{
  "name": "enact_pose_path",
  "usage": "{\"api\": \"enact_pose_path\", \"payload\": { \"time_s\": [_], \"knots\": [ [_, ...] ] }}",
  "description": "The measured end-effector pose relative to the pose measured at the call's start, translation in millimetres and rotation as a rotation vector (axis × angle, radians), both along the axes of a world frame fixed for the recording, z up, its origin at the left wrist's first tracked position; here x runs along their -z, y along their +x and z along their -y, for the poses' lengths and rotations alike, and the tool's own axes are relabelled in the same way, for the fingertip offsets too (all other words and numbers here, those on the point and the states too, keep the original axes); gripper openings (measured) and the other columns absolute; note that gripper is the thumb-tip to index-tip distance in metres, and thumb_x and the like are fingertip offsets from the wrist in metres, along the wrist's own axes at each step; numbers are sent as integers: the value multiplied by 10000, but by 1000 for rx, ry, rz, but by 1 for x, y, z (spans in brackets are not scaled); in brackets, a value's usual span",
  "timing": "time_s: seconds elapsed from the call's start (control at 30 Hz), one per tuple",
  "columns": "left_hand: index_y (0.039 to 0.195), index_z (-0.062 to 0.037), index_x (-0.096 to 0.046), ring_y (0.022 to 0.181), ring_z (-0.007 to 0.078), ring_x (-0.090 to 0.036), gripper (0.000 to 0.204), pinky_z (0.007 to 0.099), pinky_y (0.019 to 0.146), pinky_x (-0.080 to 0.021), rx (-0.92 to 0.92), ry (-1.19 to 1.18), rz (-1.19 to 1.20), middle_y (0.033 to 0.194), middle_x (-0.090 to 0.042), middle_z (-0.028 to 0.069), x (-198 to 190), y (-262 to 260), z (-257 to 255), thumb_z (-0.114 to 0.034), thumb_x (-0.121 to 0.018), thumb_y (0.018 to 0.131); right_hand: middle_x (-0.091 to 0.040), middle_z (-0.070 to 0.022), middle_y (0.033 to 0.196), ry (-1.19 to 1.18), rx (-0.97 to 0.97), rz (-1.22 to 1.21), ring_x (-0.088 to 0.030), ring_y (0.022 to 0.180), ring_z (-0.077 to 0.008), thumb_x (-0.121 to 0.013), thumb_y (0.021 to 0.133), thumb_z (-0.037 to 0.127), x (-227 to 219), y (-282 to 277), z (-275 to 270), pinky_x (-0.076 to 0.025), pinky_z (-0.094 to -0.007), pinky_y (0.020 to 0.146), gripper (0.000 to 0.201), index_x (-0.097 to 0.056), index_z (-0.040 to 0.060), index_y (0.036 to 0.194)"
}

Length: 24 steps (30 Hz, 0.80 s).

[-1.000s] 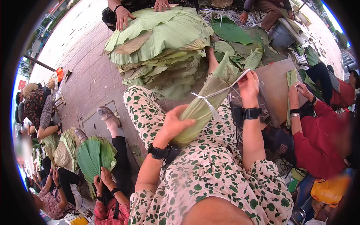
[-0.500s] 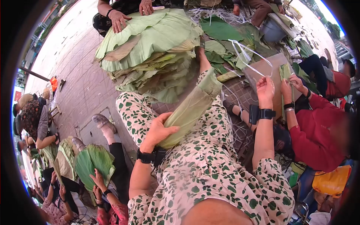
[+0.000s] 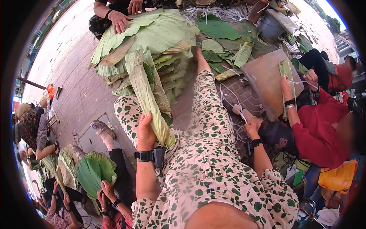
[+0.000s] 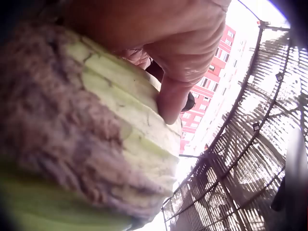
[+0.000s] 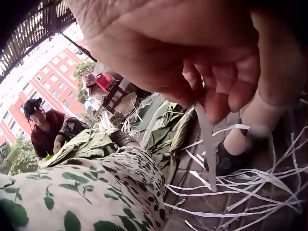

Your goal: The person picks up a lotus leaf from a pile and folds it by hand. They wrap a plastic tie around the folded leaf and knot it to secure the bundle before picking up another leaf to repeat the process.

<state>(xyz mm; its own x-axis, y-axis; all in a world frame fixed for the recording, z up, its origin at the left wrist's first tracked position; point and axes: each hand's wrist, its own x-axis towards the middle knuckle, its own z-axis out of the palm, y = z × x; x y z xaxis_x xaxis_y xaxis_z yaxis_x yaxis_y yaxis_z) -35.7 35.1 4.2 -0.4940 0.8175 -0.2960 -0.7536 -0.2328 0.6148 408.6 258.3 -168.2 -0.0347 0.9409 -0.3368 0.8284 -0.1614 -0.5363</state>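
My left hand point(image 3: 146, 131) grips a long folded bundle of lotus leaves point(image 3: 143, 89) near its lower end, thumb on top. The bundle points away from me, its far end overlapping the big leaf stack in the head view. In the left wrist view the thumb point(image 4: 174, 98) presses on the pale green ribs, beside a brown, crumpled patch. Lower, to the right of my right leg, my right hand point(image 3: 251, 130) pinches a white plastic strip point(image 5: 207, 149) in curled fingers. More white strips point(image 5: 260, 185) lie tangled on the paving beneath it.
A tall stack of flattened lotus leaves point(image 3: 164, 32) stands ahead, another person's hand point(image 3: 119, 22) resting on it. Loose leaves point(image 3: 217, 29) and a grey bucket point(image 3: 271, 26) are at the far right. A brown board point(image 3: 263, 84) leans near a person in red point(image 3: 318, 131), close on my right.
The white strip came off the leaf bundle and went with my right hand, first out to the right, then down. My left hand swung the bundle leftward toward the stack.
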Motion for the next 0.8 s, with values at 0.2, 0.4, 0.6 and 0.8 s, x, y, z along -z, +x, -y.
{"api": "enact_pose_path", "payload": {
  "time_s": [0.2, 0.4, 0.6, 0.8],
  "knots": [
    [1192, -16, -474, 934, 192, -571, 396, 327, 837, -463, -12, 36, 75, 1050, -585, 79, 4, 1, -3, -105, -585, 822, -634, -121, 740, -118, -264, 110, -614, 651, -202, -598, 753, 196, -48, -12, 0, -485, -311, 598, 240, -611, 4, 897],
    [1195, -15, -465, 925, 195, -566, 405, 332, 836, -461, 33, 86, 101, 1038, -577, 72, -4, 4, -4, -157, -583, 834, -617, -98, 1014, -83, -257, -604, -603, 888, -203, -582, 839, 155, -134, -134, -18, -472, -299, 779, 329, -537, -3, 1124],
    [1202, -20, -455, 893, 201, -575, 414, 343, 782, -487, 77, 143, 99, 1039, -567, 76, -8, 10, -12, -176, -572, 838, -487, -138, 1233, -472, -751, -935, -487, 1114, -222, -628, 841, 284, -214, -267, 39, -397, -329, 924, 619, -353, -22, 1302],
    [1199, -23, -455, 924, 183, -573, 435, 326, 821, -472, 83, 85, -17, 1032, -575, 69, -15, 13, -12, -233, -580, 838, -501, -161, 1235, -256, -744, -963, -468, 1153, -229, -654, 791, 205, -165, -319, 75, -363, -336, 968, 634, -363, -58, 1289]
  ]
}}
